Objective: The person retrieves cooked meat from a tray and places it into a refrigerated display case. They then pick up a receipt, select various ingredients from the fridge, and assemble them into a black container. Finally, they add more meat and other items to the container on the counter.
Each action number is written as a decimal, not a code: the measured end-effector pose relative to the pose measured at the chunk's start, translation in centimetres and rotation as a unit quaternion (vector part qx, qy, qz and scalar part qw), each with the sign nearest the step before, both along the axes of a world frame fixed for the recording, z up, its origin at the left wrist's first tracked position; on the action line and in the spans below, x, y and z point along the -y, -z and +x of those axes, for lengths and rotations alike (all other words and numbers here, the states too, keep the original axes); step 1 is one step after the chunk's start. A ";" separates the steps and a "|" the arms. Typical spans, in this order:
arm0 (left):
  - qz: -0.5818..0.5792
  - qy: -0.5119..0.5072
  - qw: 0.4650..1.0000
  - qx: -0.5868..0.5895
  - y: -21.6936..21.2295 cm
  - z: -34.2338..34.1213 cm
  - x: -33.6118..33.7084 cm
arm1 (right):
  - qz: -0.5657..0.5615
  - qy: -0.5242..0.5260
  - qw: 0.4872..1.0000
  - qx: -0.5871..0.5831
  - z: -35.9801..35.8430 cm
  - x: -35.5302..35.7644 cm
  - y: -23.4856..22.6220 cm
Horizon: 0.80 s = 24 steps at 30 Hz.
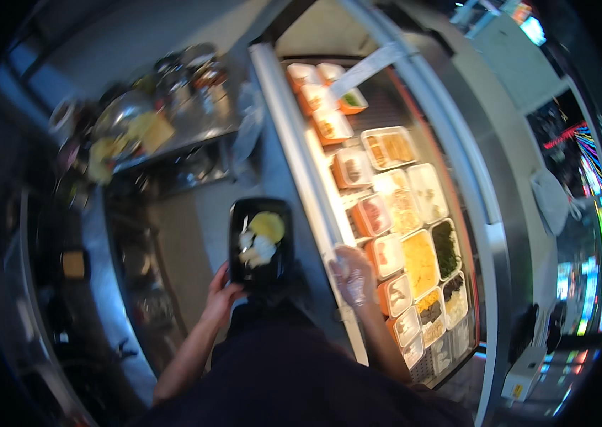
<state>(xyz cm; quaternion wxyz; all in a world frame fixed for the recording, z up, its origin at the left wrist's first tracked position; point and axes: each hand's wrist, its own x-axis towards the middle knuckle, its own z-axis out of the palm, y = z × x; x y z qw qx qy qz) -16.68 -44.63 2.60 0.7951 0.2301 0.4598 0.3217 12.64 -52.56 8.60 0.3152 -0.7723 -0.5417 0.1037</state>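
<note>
My left hand (222, 292) is closed on the near left corner of a black rectangular tray (235, 213), with the thumb at its rim. In the tray lie a round yellow-green piece of food (267, 226) and several white pieces (262, 249). My right hand (355, 276) wears a clear plastic glove. It is at the pale edge rail (308, 164) of a lit food case, beside the containers; blur hides how its fingers are bent and whether they grip the rail.
Inside the case stand several white and orange containers of food, among them one of yellow shreds (420, 265) and one of dark greens (446, 249). A metal counter (208, 117) with bowls is at the far left. A clear plastic bag (247, 128) hangs beside it.
</note>
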 end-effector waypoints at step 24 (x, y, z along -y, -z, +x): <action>-0.018 -0.216 0.975 0.059 -0.2 -10.4 -3.0 | -0.015 -0.192 0.967 -0.165 -0.7 -12.2 4.9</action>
